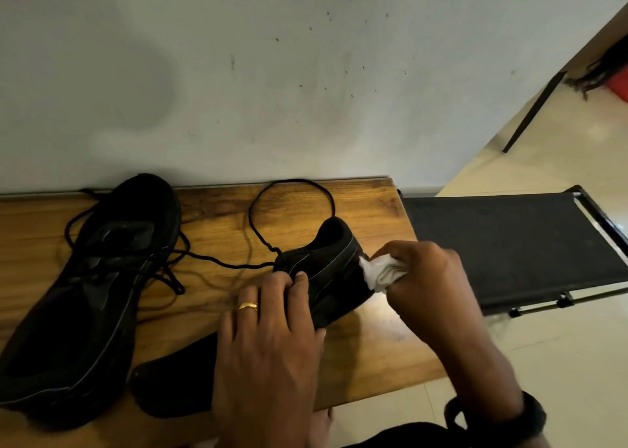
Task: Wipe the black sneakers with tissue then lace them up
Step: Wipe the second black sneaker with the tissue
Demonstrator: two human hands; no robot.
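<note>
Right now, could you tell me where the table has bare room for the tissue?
The table is bare at its far right corner, between the lace loop and the edge, and along its edge nearside of the held sneaker. Laces clutter the gap to the other sneaker.

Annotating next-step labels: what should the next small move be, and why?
Probably sweep the tissue along the side of the held sneaker toward the toe. The right hand presses the tissue on its heel end, the left hand steadies it, and the lace lies loose on the bench, so lacing comes later.
</note>
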